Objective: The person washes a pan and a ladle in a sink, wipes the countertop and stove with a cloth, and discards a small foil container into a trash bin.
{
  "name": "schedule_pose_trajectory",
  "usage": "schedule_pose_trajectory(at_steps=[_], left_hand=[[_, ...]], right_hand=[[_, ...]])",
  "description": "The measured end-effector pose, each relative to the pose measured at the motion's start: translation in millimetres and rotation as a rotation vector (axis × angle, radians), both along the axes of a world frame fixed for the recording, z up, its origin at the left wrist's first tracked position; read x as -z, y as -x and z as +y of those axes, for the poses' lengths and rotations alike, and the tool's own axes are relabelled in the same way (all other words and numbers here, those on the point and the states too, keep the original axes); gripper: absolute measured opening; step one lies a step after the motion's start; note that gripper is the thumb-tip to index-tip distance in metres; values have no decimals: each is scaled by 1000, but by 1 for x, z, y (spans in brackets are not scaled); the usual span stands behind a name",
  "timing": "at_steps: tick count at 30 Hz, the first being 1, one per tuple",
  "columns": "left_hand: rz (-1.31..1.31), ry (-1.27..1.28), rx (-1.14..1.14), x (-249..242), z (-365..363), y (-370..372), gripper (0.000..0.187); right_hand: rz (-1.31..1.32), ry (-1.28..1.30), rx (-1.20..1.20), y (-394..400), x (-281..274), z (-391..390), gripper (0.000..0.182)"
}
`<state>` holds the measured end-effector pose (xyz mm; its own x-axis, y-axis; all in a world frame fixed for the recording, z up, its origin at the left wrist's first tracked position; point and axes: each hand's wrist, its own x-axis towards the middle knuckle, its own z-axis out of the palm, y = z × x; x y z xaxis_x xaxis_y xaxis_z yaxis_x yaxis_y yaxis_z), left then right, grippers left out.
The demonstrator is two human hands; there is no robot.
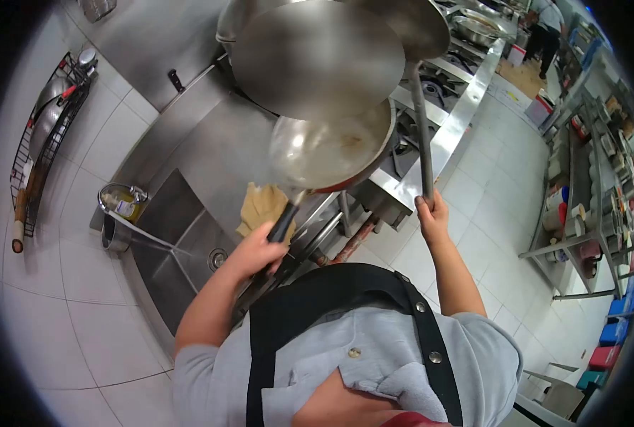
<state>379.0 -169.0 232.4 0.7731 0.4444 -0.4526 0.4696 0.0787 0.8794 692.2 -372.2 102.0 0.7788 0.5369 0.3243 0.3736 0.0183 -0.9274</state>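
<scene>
My left hand (256, 255) is wrapped round the black handle (283, 222) of a frying pan. The frying pan (324, 160) has a pale, shiny inside and a reddish outer wall, with a brownish patch inside it. In my right hand (433, 213) is a long grey metal handle (423, 135), held upright with fingers closed. It runs up to a large metal pan (320, 60), tilted with its blurred round underside toward me. This big pan overlaps the far rim of the frying pan in this view. A tan cloth (256, 208) lies by my left hand.
A steel sink (171, 245) with a drain is at the left, beside a small metal pot (116, 233). A wire rack (46, 135) hangs on the tiled wall. Gas burners (434, 89) line the right. Shelves (587, 206) stand across the aisle, where a person (547, 28) stands far off.
</scene>
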Motion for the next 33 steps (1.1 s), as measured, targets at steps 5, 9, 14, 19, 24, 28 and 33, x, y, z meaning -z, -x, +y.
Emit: schedule_pose_trajectory(at_steps=[5,9,14,19,24,28,33], left_hand=[[-65,8,196,32,17,-133,17],[-22,-101,127,69,16,-213,15],[10,-175,-5,104,21,-269,16],[64,-350,-7,119,16,-288,23],[73,-379,4,157,12,-299,26],[-8,-506,150,177,6,-299,41],[21,-294,333,162,2,-270,49]], right_hand=[[356,29,2,-1,-3,-41,25],[534,187,-14,-2,-16,-52,26],[654,346,-145,-13,-15,-46,27],[707,365,-235,-25,-6,-14,28],[705,392,-271,-43,-5,22,30],[762,372,-265,-56,-2,37,29],[893,421,-253,-70,1,43,31]])
